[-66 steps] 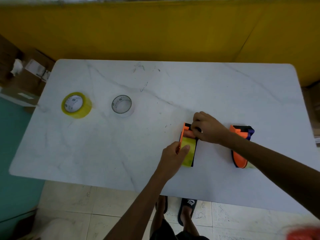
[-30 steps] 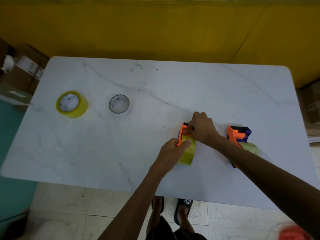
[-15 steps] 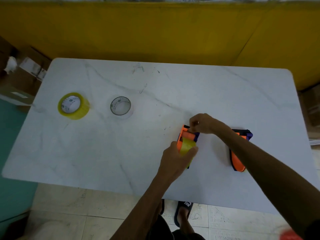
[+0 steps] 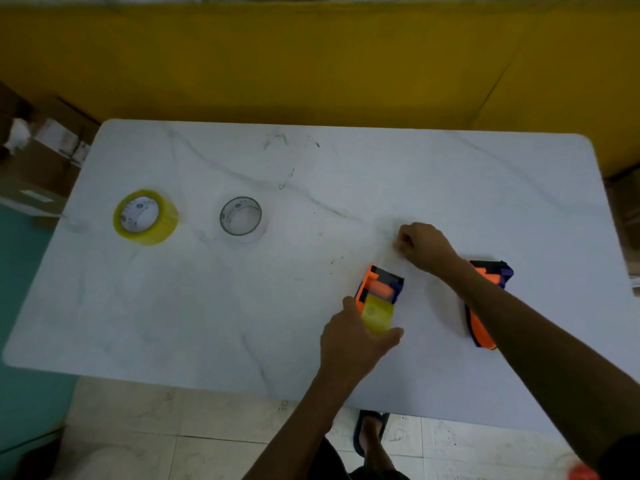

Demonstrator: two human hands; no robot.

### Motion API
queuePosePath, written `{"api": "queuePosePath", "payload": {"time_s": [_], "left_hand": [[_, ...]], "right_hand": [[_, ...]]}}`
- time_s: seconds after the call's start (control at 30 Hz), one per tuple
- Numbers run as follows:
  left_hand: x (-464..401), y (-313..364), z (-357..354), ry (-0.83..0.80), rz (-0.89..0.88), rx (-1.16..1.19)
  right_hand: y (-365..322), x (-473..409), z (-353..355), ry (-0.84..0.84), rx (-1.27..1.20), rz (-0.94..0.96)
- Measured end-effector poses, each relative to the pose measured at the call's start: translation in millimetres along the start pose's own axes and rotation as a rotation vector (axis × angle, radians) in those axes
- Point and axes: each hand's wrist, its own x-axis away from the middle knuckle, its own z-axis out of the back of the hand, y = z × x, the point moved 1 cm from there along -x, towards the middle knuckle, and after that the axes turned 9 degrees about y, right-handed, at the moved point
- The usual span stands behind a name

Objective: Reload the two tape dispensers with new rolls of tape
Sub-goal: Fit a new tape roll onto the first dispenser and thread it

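The right hand (image 4: 424,249) has lifted away, fingers curled shut; left hand (image 4: 356,341) grips the dispenser (image 4: 379,296); labels unreadable.

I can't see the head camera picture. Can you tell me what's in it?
A left hand holds an orange tape dispenser with yellow tape on a white table, while the right hand, closed, hovers beyond it. Another dispenser lies right; two tape rolls sit left.
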Motion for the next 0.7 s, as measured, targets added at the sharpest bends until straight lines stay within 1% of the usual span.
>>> {"api": "queuePosePath", "payload": {"time_s": [0.07,0.17,0.23,0.3,0.37,0.43,0.47,0.5,0.6,0.7], "left_hand": [[-3.2,0.2,0.9,0.007,-0.013,-0.064],[-7.6,1.5,0.9,0.024,-0.032,-0.088],[-7.3,3.2,-0.6,0.025,-0.076,-0.130],[-6.0,4.7,-1.4,0.019,-0.102,-0.153],[-5.3,4.4,-0.2,0.019,-0.086,-0.098],[-3.7,3.8,3.8,0.034,-0.047,0.000],[-3.0,3.1,6.3,0.052,-0.032,0.037],[-2.5,2.6,9.4,0.077,-0.023,0.062],[-3.7,4.3,21.1,0.159,-0.037,0.101],[-4.5,10.4,31.3,0.186,-0.061,0.158]], "right_hand": [[0.0,-4.1,3.9,-0.032,-0.042,-0.035],[2.2,-9.6,13.1,-0.072,-0.138,-0.073],[1.6,-8.9,14.5,-0.069,-0.195,-0.103],[-0.6,-5.7,10.1,-0.026,-0.212,-0.108],[-1.9,-2.2,2.9,0.037,-0.209,-0.110],[-1.3,0.5,-4.1,0.064,-0.252,-0.134],[0.9,1.4,-7.0,0.045,-0.324,-0.168],[3.5,2.7,-8.7,0.002,-0.448,-0.226],[9.0,10.0,-8.2,-0.170,-0.913,-0.432],[4.7,16.6,-7.0,-0.254,-1.232,-0.560]]}}
